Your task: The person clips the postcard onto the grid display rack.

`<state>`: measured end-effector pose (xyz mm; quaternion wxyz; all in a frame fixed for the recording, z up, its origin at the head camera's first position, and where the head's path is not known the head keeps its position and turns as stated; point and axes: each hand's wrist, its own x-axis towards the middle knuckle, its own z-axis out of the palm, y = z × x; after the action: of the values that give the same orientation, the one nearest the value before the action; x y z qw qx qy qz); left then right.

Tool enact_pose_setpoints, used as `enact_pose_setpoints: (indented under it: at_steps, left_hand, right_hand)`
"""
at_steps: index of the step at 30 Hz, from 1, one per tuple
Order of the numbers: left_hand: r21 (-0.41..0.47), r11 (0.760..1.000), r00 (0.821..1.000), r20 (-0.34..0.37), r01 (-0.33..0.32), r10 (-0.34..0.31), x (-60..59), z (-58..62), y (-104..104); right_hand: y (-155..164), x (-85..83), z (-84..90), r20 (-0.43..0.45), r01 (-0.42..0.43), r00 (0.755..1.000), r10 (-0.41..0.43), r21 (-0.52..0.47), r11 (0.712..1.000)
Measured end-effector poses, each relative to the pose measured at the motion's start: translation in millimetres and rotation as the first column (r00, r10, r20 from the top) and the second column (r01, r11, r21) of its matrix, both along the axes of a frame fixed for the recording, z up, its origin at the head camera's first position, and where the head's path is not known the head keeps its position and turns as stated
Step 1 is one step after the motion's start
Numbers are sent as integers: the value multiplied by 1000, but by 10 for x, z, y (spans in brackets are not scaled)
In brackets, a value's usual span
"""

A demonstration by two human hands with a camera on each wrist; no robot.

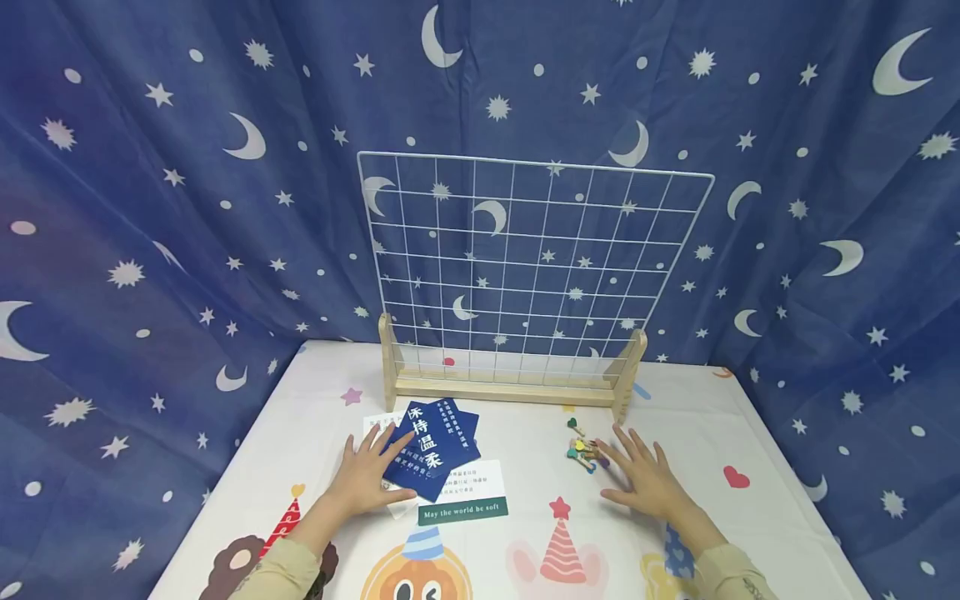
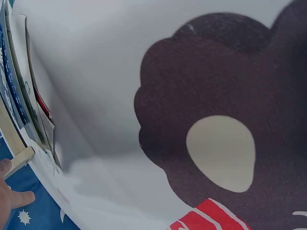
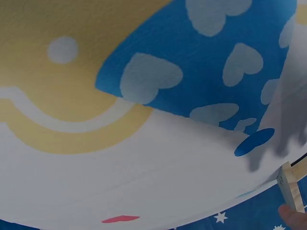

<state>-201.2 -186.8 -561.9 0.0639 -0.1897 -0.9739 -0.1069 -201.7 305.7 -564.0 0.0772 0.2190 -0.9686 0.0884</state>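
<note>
While both forearms reach in from the near edge of the table, the left hand lies palm down at about seven o'clock from the middle of the tabletop, its fingers straight and spread, the tips resting on the near left edge of a fanned pile of cards. The top cards are dark blue with white lettering; white ones show beneath, and a green strip lies at the pile's six o'clock side. The right hand lies flat too, at about four o'clock, fingers straight and apart, holding nothing; its fingertips sit just beside a small heap of coloured clips at its eleven o'clock. A white wire grid stands upright in a wooden stand at twelve o'clock.
</note>
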Motion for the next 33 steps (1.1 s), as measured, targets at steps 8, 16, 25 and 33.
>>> enact_pose_setpoints:
  at_steps: [8, 16, 25, 33]
  left_hand:
    - [-11, 1000, 1000, -19, -3, 3, 1, 5, -5]
    - [24, 1000, 1000, -19, 16, -15, 55, 59, 9]
    - [12, 1000, 1000, -18, 13, -13, 69, 88, 55]
    - [71, 996, 997, -61, -45, 49, 40, 34, 135]
  right_hand:
    - [6, -2, 40, -35, -23, 999, 22, -37, 999]
    - [-2, 41, 46, -44, 1, 999, -1, -8, 1000]
    - [-6, 45, 71, -88, 7, 996, -8, -11, 1000]
    - [-53, -13, 85, -59, 35, 997, -40, -84, 996]
